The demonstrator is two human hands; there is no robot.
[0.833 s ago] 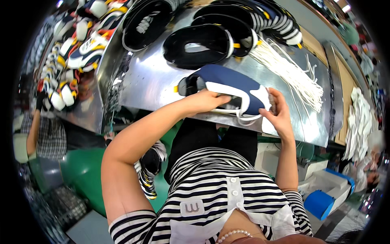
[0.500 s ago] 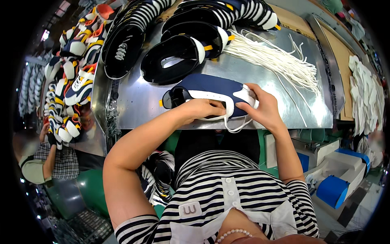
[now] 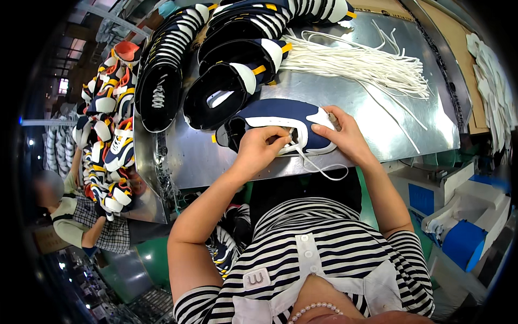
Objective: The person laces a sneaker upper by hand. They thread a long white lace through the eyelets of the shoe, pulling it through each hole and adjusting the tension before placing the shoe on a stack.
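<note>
A navy shoe upper (image 3: 286, 109) with white trim lies sideways near the front edge of the metal table, its toe pointing right. My right hand (image 3: 346, 136) grips the toe end, thumb on top. Over the white eyelet strip, my left hand (image 3: 260, 150) is closed in a pinch on a white shoelace (image 3: 337, 178) at the upper's opening. The lace's loose part loops down past the table edge. My fingers partly hide where the lace meets the eyelets.
Behind the upper stand rows of nested black-lined uppers (image 3: 216, 102). A bundle of white laces (image 3: 356, 65) lies at the far right of the metal table (image 3: 388, 129). On the left, a co-worker (image 3: 81, 216) is beside a heap of colourful shoes (image 3: 116, 146). Blue-and-white equipment (image 3: 458, 243) stands at right.
My left hand has lifted slightly and now pinches the lace at the upper's opening. The hanging lace loop has swung out to the right. The whole view has shifted a little.
</note>
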